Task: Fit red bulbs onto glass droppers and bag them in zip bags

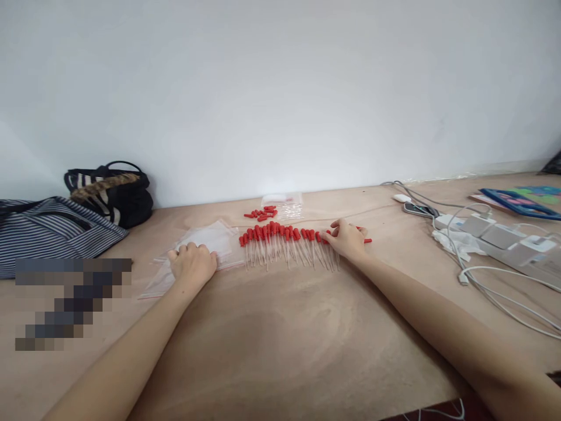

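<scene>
Tabletop bears bags beneath slack left hand, droppers at right hand, grip unclear.

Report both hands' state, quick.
Left hand: on the plastic bags; grip cannot be told.
Right hand: at the droppers; grip cannot be told.

From the lower left, my bare, slim left forearm narrows toward a bare left hand; from lower right, my right forearm and right hand are likewise bare.
</scene>
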Demonstrator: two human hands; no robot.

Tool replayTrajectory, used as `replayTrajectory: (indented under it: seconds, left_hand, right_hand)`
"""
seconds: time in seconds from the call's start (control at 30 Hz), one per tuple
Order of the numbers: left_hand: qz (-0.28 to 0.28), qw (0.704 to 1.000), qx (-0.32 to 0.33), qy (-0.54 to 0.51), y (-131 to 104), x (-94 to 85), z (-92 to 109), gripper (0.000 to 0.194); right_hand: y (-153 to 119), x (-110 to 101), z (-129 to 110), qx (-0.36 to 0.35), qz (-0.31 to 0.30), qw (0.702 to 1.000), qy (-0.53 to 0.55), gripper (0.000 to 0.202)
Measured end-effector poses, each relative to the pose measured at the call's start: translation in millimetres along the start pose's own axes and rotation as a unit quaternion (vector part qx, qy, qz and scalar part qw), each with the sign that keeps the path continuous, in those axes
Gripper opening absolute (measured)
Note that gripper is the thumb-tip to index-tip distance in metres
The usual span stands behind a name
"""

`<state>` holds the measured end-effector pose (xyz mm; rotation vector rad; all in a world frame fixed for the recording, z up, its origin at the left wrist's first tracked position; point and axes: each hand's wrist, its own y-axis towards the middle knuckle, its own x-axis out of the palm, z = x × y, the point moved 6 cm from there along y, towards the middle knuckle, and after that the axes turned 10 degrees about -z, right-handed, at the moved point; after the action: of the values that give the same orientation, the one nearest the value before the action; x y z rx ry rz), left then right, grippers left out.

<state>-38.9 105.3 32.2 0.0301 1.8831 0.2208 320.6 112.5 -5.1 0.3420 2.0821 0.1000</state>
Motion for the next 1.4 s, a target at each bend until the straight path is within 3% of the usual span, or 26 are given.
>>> replayTrajectory:
  seconds: [0.13,0.3,0.4,0.6,0.87,0.97,1.03,1.13,1.2,1.3,1.4]
  left_hand:
    - [-0.027,0.999,-0.010,-0.019,2,1.8,-2,0.034]
    - [-0.037,0.999,-0.021,-0.029,1,1.9,-3,0.033]
    - [-0.054,0.998,-0.024,-0.033,1,3.0,-3,0.032]
    - [-0.094,0.993,-0.037,-0.057,3,5.9,-4,0.032]
    - [-0.127,0.988,-0.050,-0.071,10,14.1,-11,0.033]
    - [-0.112,0.990,-0.047,-0.068,10,9.1,-14,0.032]
    - [-0.071,0.995,-0.034,-0.056,8,-1.0,-10,0.030]
    - [0.033,0.997,0.048,-0.047,-2,-22.6,12,0.026]
    - [0.100,0.978,0.167,-0.075,-16,-33.4,39,0.025]
    - [0.173,0.900,0.377,-0.133,-50,-39.2,78,0.025]
    - [0.204,0.845,0.459,-0.182,-74,-35.5,96,0.027]
  right_hand:
    - [2,-20,18,-0.005,0.018,1.000,-0.017,0.025]
    - [2,-38,39,-0.079,-0.086,0.987,-0.108,0.020]
    - [1,-45,50,-0.095,-0.114,0.978,-0.144,0.016]
    - [4,-40,58,-0.105,-0.143,0.975,-0.131,0.015]
    - [2,-33,51,-0.142,-0.115,0.971,-0.157,0.016]
    - [0,-34,48,-0.157,-0.105,0.970,-0.151,0.016]
    - [0,-36,46,-0.165,-0.110,0.970,-0.141,0.016]
    - [-1,-41,48,-0.156,-0.135,0.968,-0.144,0.016]
    - [-2,-44,52,-0.137,-0.148,0.967,-0.153,0.016]
    - [-2,-44,57,-0.120,-0.160,0.967,-0.159,0.014]
    - [-1,-43,58,-0.127,-0.156,0.965,-0.167,0.011]
